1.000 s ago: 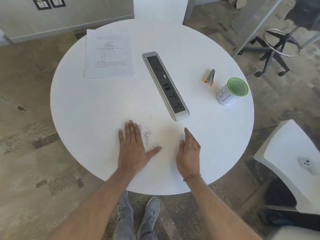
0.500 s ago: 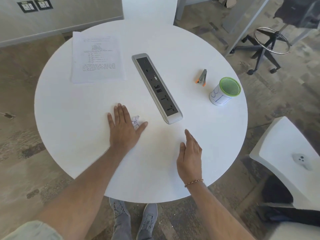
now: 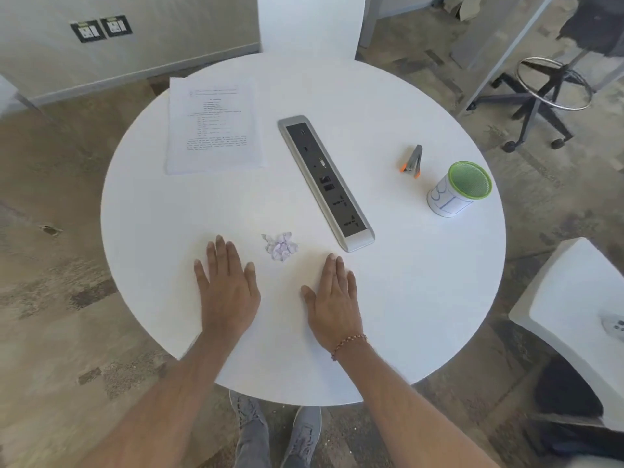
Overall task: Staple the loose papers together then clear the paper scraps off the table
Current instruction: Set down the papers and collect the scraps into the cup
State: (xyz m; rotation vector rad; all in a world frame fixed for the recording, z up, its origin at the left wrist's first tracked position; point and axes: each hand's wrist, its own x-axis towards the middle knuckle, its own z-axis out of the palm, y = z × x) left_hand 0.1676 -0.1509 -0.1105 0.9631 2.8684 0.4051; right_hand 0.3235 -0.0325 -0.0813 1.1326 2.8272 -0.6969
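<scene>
A small heap of pale purple paper scraps [image 3: 281, 247] lies on the round white table [image 3: 422, 298], just beyond and between my hands. My left hand [image 3: 227, 288] rests flat, palm down, left of the heap and not touching it. My right hand [image 3: 332, 301] lies flat to the heap's right, also apart from it. Both hands hold nothing. The printed papers [image 3: 214, 126] lie as a stack at the far left of the table. A grey and orange stapler [image 3: 412, 162] sits at the far right.
A long grey socket strip [image 3: 324, 180] runs diagonally across the table's middle. A white cup with a green mesh rim [image 3: 457, 189] stands near the right edge. A white chair [image 3: 574, 319] is at the right, a stool base [image 3: 547, 96] beyond.
My left hand swept the scattered scraps into one heap, then drew back off it. My right hand has moved in towards the heap's right side.
</scene>
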